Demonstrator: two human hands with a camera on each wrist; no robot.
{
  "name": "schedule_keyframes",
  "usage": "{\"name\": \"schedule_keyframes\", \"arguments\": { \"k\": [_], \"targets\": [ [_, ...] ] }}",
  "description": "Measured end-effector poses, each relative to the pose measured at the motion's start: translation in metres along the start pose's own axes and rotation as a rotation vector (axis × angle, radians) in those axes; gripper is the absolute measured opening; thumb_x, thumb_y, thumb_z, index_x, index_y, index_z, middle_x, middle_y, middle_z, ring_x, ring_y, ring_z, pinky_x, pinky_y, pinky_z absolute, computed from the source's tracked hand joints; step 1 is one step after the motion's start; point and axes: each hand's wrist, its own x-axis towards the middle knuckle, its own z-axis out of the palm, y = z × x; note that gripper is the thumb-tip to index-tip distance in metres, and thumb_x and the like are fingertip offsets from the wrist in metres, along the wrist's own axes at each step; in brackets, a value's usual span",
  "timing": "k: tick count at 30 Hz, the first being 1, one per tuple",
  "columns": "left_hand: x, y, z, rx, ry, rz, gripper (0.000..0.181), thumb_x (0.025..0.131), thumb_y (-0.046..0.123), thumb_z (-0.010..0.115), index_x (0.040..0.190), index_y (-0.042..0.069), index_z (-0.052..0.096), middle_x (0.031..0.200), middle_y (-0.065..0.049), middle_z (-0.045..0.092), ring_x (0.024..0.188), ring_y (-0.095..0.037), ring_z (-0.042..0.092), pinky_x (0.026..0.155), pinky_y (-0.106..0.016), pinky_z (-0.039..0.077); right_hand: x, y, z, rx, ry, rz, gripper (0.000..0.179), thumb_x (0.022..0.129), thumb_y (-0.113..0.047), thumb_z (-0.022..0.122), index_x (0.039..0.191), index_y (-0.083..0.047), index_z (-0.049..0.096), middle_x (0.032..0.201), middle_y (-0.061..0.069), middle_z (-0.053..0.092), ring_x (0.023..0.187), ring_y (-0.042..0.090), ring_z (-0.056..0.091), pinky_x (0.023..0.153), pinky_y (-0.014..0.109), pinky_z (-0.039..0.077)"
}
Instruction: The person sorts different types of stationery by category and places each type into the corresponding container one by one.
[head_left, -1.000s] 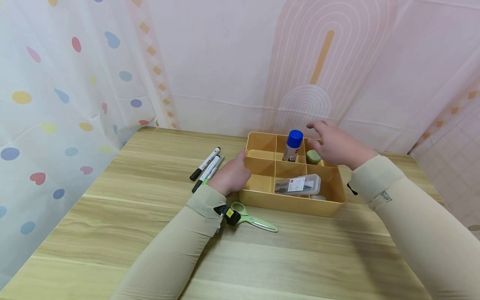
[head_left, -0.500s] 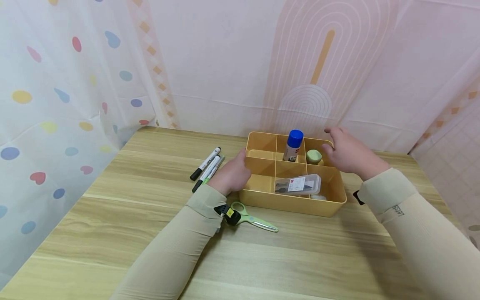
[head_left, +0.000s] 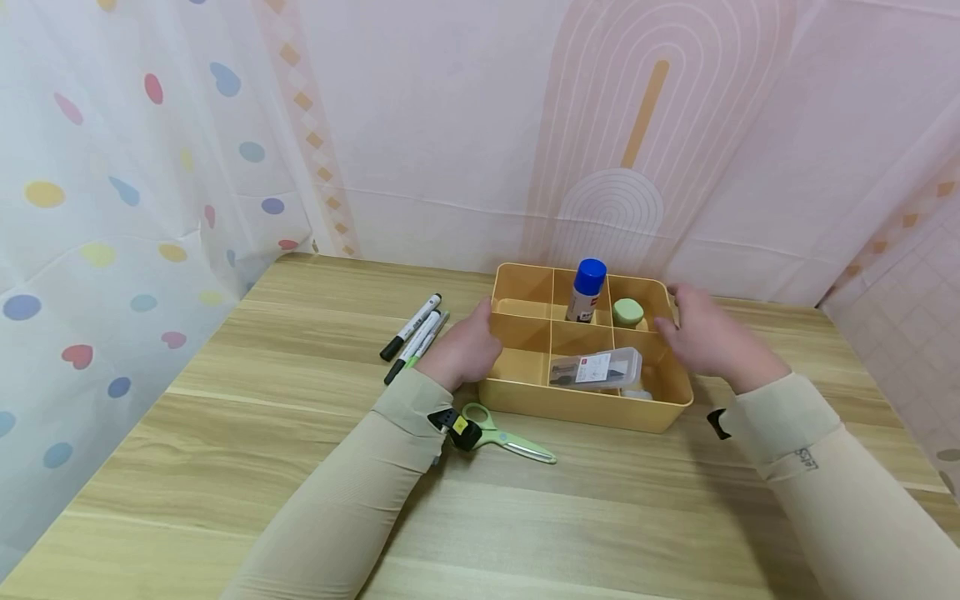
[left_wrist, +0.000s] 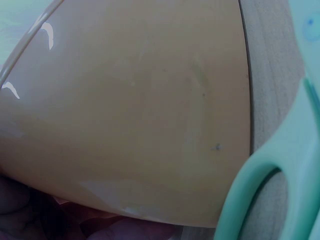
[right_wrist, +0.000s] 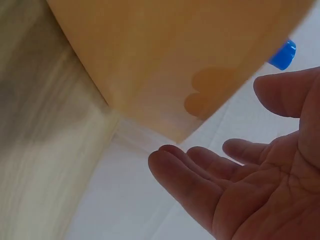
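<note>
A yellow-orange divided storage box (head_left: 585, 406) stands on the table. At its left end my left hand (head_left: 467, 346) grips the side wall, thumb at the rim; its fingers (left_wrist: 20, 205) are partly hidden in the left wrist view. My right hand (head_left: 701, 333) is beside the right end, and the right wrist view shows its fingers (right_wrist: 187, 187) loosely extended, apart from the wall. Inside the box are a blue-capped glue stick (head_left: 587, 292), a light green rounded item (head_left: 627, 312), a clear plastic case (head_left: 597, 368) and a whitish item (head_left: 636, 394) mostly hidden beneath the case.
Green-handled scissors (head_left: 517, 444) lie before the box, close to the left wrist. Several markers (head_left: 412, 333) lie left of the box. A patterned curtain (head_left: 450, 125) hangs behind the wooden table (head_left: 585, 525).
My right hand has moved right and down, from above the back right compartment to beside the box's right end. The left hand and the box have stayed in place.
</note>
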Motion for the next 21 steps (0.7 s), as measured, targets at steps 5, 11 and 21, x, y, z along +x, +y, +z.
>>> {"name": "schedule_keyframes", "arguments": {
  "k": [5,11,21],
  "targets": [
    [0.001,0.0,0.0,0.009,0.003,0.006,0.072,0.093,0.002,0.043,0.163,0.01,0.025,0.145,-0.023,0.058,0.123,-0.036,0.058,0.112,-0.052,0.046,-0.005,0.003,0.007,0.032,-0.002,0.013,0.07,0.11,-0.021,0.046,0.158,0.019,0.014,0.153,0.044,0.037,0.141,0.06,0.04,0.117,0.071,0.032],
    [0.0,0.0,0.0,-0.003,-0.001,0.002,0.073,0.093,0.001,0.042,0.163,0.01,0.025,0.146,-0.022,0.058,0.124,-0.035,0.058,0.113,-0.052,0.046,-0.008,0.006,0.019,0.112,-0.036,0.028,0.07,0.109,-0.015,0.046,0.158,0.018,0.01,0.153,0.043,0.039,0.137,0.055,0.048,0.115,0.068,0.038],
    [0.001,-0.001,0.0,-0.015,-0.004,0.005,0.073,0.093,0.001,0.042,0.164,0.011,0.024,0.148,-0.021,0.056,0.126,-0.035,0.057,0.115,-0.053,0.044,-0.009,0.015,0.038,-0.001,-0.019,-0.018,0.08,0.092,0.001,0.041,0.154,0.022,-0.005,0.092,0.035,0.066,0.079,0.037,0.066,0.079,0.054,0.057]
  ]
}}
